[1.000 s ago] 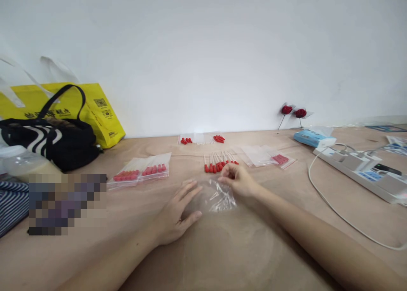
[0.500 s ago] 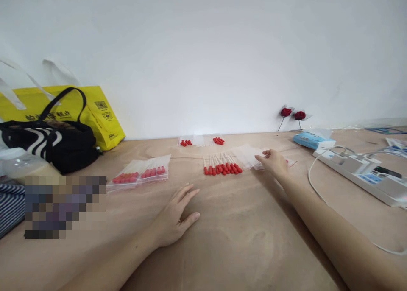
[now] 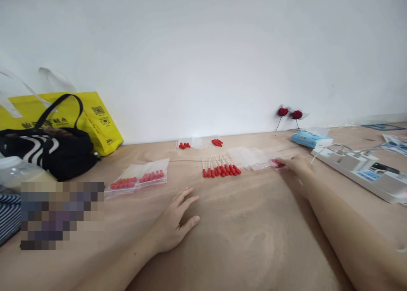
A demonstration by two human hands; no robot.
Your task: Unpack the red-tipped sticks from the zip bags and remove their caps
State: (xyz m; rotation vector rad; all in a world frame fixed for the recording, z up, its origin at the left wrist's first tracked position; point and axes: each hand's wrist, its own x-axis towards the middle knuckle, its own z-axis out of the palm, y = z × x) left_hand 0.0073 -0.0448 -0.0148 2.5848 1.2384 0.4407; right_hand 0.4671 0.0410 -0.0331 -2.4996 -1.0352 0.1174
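Note:
My left hand [image 3: 175,223] rests palm down on the wooden table [image 3: 241,248], fingers spread and holding nothing. Ahead of it lies a row of white sticks with red bulb ends [image 3: 222,171]. My right hand [image 3: 300,168] reaches to the right end of a fanned stack of clear plastic bags [image 3: 243,156]. Its fingertips are at some small red pieces [image 3: 278,162] there. Blur hides whether the fingers are closed on anything. To the left, two zip bags [image 3: 139,166] lie side by side with red-ended pieces inside.
Against the wall lies another clear bag [image 3: 200,141] with red pieces at both ends. A blue tissue pack [image 3: 307,139], a white power strip [image 3: 359,172] with cables and two red roses [image 3: 282,112] are on the right. A yellow bag [image 3: 101,125] and black bag [image 3: 70,151] stand left.
My right hand has moved right and down from above the clear bags to the red pieces at their right end. My left hand has stayed in place. The view has shifted slightly.

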